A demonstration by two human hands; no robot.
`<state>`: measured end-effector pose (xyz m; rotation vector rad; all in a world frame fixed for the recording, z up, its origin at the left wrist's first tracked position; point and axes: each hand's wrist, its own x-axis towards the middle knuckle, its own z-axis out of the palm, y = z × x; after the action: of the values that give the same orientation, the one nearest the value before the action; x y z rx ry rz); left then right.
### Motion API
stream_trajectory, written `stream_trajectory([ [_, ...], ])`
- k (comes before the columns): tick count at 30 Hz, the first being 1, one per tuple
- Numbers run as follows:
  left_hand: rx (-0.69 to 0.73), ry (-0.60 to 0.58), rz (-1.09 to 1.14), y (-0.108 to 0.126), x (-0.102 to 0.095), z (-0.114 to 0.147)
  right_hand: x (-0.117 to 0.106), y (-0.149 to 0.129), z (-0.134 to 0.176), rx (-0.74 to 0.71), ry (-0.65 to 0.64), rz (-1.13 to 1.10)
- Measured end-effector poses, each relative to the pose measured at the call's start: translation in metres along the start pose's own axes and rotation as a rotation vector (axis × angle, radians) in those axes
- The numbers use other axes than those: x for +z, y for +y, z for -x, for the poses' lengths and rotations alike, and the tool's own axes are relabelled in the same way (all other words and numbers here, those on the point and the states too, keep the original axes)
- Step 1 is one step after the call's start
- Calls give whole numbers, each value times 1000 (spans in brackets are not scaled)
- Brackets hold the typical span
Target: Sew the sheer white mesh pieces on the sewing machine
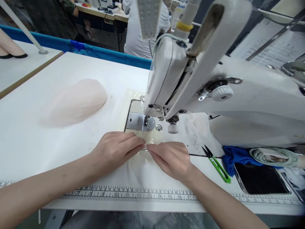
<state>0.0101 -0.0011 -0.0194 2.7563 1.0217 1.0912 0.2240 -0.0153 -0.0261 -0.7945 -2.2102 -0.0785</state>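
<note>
Just in front of the sewing machine's metal needle plate (140, 121), my left hand (118, 148) and my right hand (172, 159) meet with fingertips nearly touching. Both are closed in a pinch on a small, clear, shiny strip (144, 148), like thin plastic; most of it is hidden by the fingers. Above and beyond them stands the white sewing machine head (164, 70), its presser foot (146, 121) over the plate. On the table to the left lies a pale pink, sheer cup-shaped fabric piece (81, 100).
Green thread snips (218, 167) lie right of my right hand, beside a blue cloth (235, 157), a phone (262, 178) and a coiled pale cord (274, 156). A printed ruler (133, 194) runs along the front edge. A person in white (139, 31) sits beyond the blue-edged table.
</note>
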Motion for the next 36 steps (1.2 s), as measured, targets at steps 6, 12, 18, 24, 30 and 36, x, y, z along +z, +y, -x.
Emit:
stream_trajectory([
  [6,-235,-107,443,8,-7,-3,-20,-13,-8,-111,-62,34],
  [12,-492,-403,583,10,-10,-4,-36,-19,-36,618,-589,-464],
  [18,-119,-170,-39,-2,7,0,-3,1,-34,676,-540,-139],
  [24,172,-79,-287,4,2,6,9,6,-27,637,-485,3],
  [30,187,-203,-385,7,2,13,6,8,-15,216,-302,361],
  [36,141,-207,-292,-3,6,3,4,7,-11,84,-245,396],
])
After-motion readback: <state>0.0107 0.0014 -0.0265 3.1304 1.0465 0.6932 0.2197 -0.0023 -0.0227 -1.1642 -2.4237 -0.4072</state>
